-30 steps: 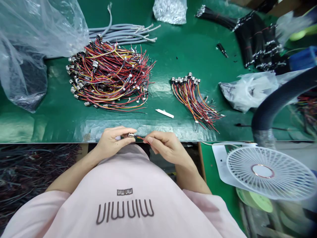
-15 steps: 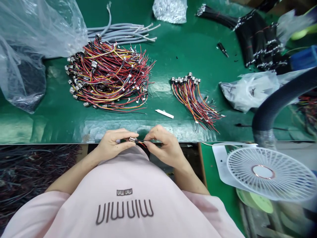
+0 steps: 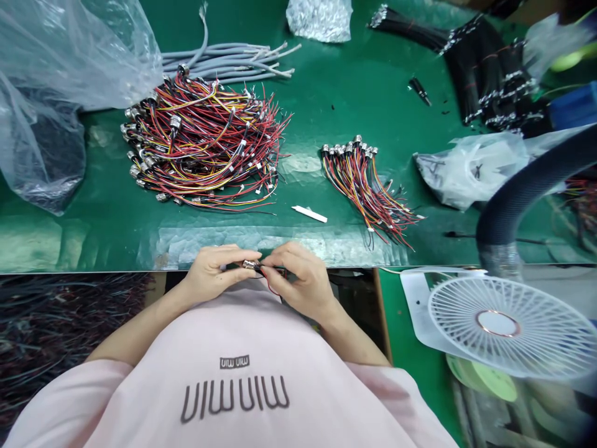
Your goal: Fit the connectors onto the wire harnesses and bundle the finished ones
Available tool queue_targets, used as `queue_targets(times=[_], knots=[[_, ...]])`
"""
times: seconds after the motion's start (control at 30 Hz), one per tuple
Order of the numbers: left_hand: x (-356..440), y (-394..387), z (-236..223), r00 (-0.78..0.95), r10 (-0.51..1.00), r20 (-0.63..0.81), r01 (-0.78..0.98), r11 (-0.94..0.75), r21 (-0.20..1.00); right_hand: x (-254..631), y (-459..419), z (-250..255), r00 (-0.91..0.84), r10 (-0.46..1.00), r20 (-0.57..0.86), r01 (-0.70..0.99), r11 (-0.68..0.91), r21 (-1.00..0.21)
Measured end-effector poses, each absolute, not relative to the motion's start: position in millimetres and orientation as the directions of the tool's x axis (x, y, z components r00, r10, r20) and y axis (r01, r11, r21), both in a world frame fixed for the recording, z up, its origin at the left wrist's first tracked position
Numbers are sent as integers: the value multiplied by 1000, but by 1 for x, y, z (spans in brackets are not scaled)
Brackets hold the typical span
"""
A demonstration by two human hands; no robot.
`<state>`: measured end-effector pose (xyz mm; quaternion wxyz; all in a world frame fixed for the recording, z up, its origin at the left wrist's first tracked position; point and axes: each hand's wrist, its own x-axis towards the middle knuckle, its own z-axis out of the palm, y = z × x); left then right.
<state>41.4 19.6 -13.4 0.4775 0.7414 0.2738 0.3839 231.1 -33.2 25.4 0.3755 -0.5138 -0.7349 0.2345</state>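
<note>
2 bare hands meet low in front of you, near the front edge of the green table (image 3: 303, 81). Your left hand (image 3: 209, 270) pinches the silver metal end of a small plug (image 3: 250, 264) between thumb and fingertips. Your right hand (image 3: 303, 280) is closed, thumb against fingers, where the thin wires (image 3: 267, 279) leave the plug; you cannot tell exactly which wires it grips.

The step in hand looks like fine fingertip work at the joint of plug and wires. The next move, by judgement, calls for a steady left pinch and a light right touch, so the wires don't twist or pull.

The plug lies nearly level, its long axis running side to side, dipping slightly to your right. Its metal end points left; its black, wired end points right.

Beyond your hands lie a large wire pile (image 3: 200, 143) at left, a white stick (image 3: 309, 214), and a smaller wire bundle (image 3: 368, 186) at right.
</note>
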Motion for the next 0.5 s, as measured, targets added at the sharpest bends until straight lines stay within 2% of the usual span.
queue_targets(times=[0.17,0.5], knots=[[42,20,-16,539,754,375,12,-452,892,240,-36,27,-221,956,190,518,281,-808],[43,20,-19,575,706,413,-28,-488,873,233,-36,25,-208,947,244,513,317,-797]])
